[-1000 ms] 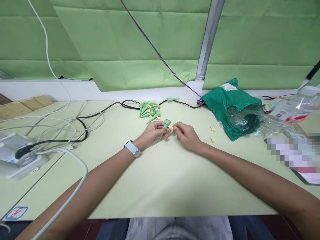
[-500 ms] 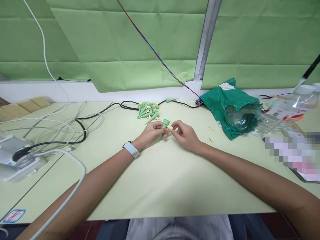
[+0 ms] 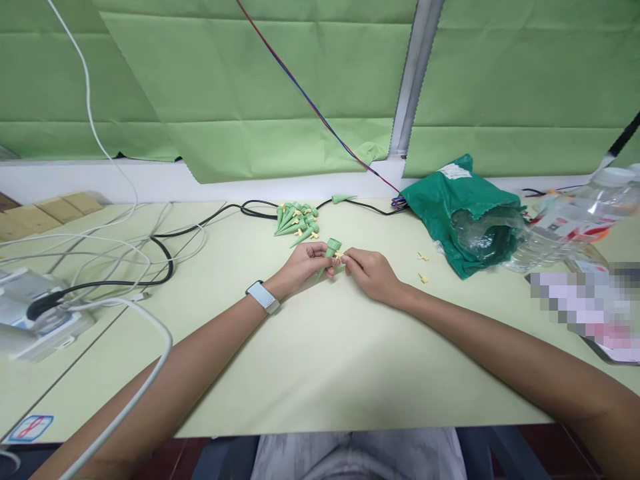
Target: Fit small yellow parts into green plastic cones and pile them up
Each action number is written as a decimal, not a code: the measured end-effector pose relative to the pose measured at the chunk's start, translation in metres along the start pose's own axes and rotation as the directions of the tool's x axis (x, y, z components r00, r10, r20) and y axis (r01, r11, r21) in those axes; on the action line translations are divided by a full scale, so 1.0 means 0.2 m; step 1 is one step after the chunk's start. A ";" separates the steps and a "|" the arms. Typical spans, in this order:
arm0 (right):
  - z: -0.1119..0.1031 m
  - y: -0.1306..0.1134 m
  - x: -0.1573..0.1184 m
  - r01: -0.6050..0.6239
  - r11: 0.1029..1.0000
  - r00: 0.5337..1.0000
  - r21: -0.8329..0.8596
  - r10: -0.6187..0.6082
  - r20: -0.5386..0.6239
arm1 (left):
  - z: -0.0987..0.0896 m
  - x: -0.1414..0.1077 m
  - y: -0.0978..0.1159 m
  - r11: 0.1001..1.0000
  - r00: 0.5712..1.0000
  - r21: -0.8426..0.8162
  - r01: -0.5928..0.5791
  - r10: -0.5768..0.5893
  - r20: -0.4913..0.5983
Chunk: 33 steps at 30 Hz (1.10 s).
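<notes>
- Over the middle of the worktop (image 3: 320, 373), the left hand (image 3: 303, 261) and right hand (image 3: 367, 270) meet, their fingers almost touching.
- Left grip: curled shut around a green plastic spike (image 3: 330, 252), which tilts with its point down towards the worktop and its wide end up.
- Right grip: a narrow pinch on a small cream peg (image 3: 340, 255) at the spike's wide end; whether the peg sits inside the spike cannot be told.
- Done and left: one spike is in hand, while a heap of green spikes (image 3: 297, 223) mixed with cream pegs lies beyond the hands. A lone spike (image 3: 343, 199) rests near a black cable (image 3: 260, 208), and loose cream pegs (image 3: 423, 257) lie near a green bag (image 3: 463, 213).
- Arms: both reach forward and angle inward, with a watch (image 3: 262, 297) on the left wrist.
</notes>
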State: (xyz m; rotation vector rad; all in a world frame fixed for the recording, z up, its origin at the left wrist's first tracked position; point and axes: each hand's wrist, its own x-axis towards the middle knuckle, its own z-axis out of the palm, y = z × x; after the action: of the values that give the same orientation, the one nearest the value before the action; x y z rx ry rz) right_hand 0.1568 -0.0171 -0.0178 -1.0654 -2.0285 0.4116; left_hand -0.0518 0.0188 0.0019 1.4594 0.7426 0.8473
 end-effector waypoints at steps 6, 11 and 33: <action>0.00 -0.01 0.01 -0.048 0.999 0.999 0.017 0.048 -0.005 | 0.01 0.00 0.01 1.000 1.000 0.005 0.006 -0.006 -0.021; 0.00 0.00 0.00 -0.013 0.999 1.000 0.035 0.013 0.011 | 0.02 -0.01 0.02 1.000 1.000 0.027 0.008 -0.007 -0.027; 0.00 -0.02 0.01 -0.040 0.999 0.999 0.023 0.040 0.021 | 0.03 -0.01 0.04 0.999 1.000 0.045 0.004 -0.004 -0.008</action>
State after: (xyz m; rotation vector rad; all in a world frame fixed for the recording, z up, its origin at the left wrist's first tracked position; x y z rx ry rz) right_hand 0.1540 -0.0186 -0.0136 -1.0930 -2.0181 0.4673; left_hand -0.0483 0.0139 0.0089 1.4948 0.7746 0.8387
